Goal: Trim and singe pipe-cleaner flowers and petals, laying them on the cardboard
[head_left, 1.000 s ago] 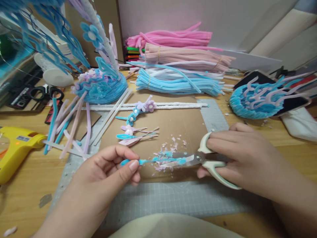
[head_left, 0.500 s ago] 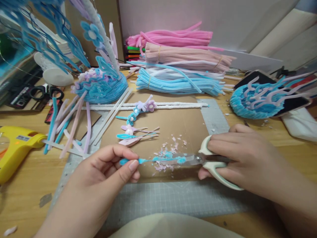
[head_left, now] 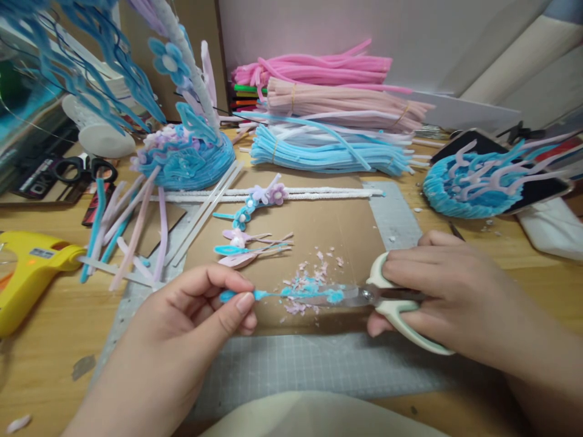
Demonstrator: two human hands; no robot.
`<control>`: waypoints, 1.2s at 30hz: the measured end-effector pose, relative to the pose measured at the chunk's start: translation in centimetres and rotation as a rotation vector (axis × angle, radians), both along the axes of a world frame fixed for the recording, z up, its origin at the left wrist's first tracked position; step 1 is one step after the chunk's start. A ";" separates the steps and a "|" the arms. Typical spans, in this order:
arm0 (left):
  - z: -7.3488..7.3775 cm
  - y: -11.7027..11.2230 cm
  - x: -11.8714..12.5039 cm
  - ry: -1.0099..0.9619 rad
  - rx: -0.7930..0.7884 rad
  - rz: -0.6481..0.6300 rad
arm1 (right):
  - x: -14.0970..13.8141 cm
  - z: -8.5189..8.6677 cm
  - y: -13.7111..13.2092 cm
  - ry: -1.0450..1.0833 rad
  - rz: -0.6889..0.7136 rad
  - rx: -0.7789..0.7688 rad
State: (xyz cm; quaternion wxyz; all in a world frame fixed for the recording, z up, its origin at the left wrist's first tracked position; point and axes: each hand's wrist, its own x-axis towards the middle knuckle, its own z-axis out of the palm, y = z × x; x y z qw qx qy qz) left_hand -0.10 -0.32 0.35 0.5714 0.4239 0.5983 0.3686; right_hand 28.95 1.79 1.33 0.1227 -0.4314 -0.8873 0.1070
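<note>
Between thumb and forefinger, my left hand (head_left: pixel 204 315) pinches a blue pipe cleaner (head_left: pixel 262 295), its looped tip at the fingers and a thin trimmed stem pointing right. My right hand (head_left: pixel 437 291) grips scissors (head_left: pixel 387 294) with pale green handles, the blades lying along the stem. Blue and pale pink fuzz clippings (head_left: pixel 303 306) are scattered beneath the blades on a brown cardboard sheet (head_left: pixel 346 230). Just beyond my left hand lie several pipe-cleaner leaves (head_left: pixel 237 249) with twisted stems. A small spray of blue and lilac flowers (head_left: pixel 243 213) rests behind them.
A yellow glue gun (head_left: pixel 36 273) lies at left near loose pipe cleaners (head_left: pixel 132 237). Bundles of blue pipe cleaners (head_left: pixel 319 152) and pink ones (head_left: pixel 319 70) are stacked at the back. A fuzzy blue base (head_left: pixel 191 164) stands back left; another blue piece (head_left: pixel 473 188) sits right, over a phone.
The scissors and my right hand have shifted slightly right along the stem. More blue fuzz lies among the clippings. My left hand stays in place.
</note>
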 end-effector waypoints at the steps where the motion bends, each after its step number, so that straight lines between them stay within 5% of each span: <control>1: 0.0 0.0 0.0 0.004 0.002 0.001 | 0.0 0.0 0.0 0.007 0.000 -0.005; 36: -0.2 0.1 0.6 -0.092 0.030 -0.053 | -0.7 -0.7 -0.2 -0.046 -0.021 -0.124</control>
